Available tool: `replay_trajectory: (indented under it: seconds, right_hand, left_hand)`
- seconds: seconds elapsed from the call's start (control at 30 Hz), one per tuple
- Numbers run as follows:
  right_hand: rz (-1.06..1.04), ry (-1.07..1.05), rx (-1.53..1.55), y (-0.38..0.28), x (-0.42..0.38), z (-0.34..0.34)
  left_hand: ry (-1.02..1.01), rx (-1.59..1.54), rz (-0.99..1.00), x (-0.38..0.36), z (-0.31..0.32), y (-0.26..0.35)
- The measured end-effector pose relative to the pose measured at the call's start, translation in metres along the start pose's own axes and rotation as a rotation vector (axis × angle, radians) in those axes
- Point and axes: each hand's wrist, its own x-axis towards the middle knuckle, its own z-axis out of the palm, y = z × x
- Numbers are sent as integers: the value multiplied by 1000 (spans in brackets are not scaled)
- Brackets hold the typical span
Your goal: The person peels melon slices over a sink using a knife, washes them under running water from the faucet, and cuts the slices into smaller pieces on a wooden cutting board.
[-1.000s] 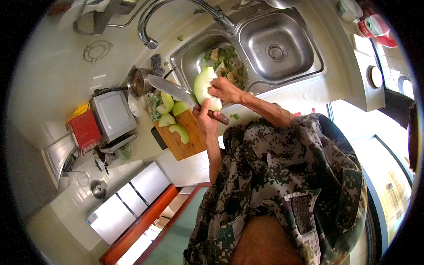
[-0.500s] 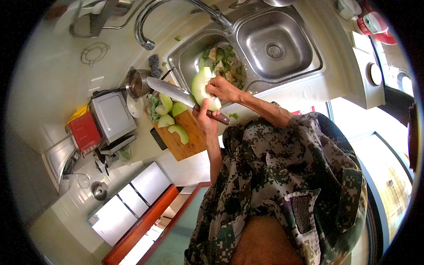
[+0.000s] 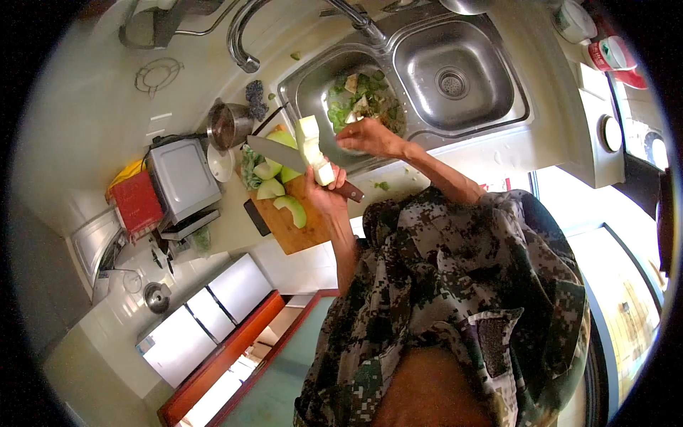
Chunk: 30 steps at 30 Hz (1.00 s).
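My left hand (image 3: 326,191) grips a pale green melon piece (image 3: 309,142) together with a large knife. The knife blade (image 3: 276,151) points up and left behind the piece, and its brown handle (image 3: 350,191) sticks out to the right. Over the left sink basin, my right hand (image 3: 370,137) is apart from the melon, with its fingers loosely bent and parted and nothing clearly visible in them. Below it, green and pale scraps (image 3: 366,92) lie in the basin. More melon pieces (image 3: 290,211) rest on the wooden cutting board (image 3: 293,238).
The steel faucet (image 3: 245,60) arches above the left basin, beside the right basin (image 3: 455,114). A pot (image 3: 229,125), a white bowl (image 3: 220,164) and a grey appliance (image 3: 183,176) stand left of the board. Jars (image 3: 575,21) are at the upper right.
My right hand has come off the melon and moved right, over the sink. The melon piece in my left hand has turned and shifted left, and the view has shifted slightly.
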Motion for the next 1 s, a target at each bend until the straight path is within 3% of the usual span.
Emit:
replay_trajectory:
  seconds: [0.03, 0.07, 0.33, 0.43, 0.5, 0.57, 0.63, 0.8, 0.87, 1.0]
  right_hand:
    - [258, -91, 272, -14, 0, 4]
    - [293, -91, 396, -21, 1, 10]
    - [298, -44, 479, -29, 3, 16]
    - [320, -6, 513, -23, 9, 15]
    - [355, -14, 609, -19, 7, 11]
    - [332, -33, 576, -17, 6, 8]
    - [281, 39, 637, -22, 7, 8]
    - [335, 47, 554, -42, 19, 12]
    - [263, 79, 357, -33, 24, 20]
    - [316, 68, 492, -19, 22, 19]
  left_hand:
    - [4, -3, -2, -1, 4, 0]
    - [55, 97, 11, 0, 8, 0]
    - [109, 369, -52, 2, 23, -1]
    - [155, 241, -83, 9, 19, -2]
    - [-237, -230, -178, 18, 7, -5]
    - [-301, -413, -225, 21, -1, -7]
    - [-193, -466, -170, 19, 7, -7]
    - [-175, -297, -94, 23, 16, -5]
    - [62, -124, -122, 22, 22, -5]
    - [151, 5, -94, 20, 9, -3]
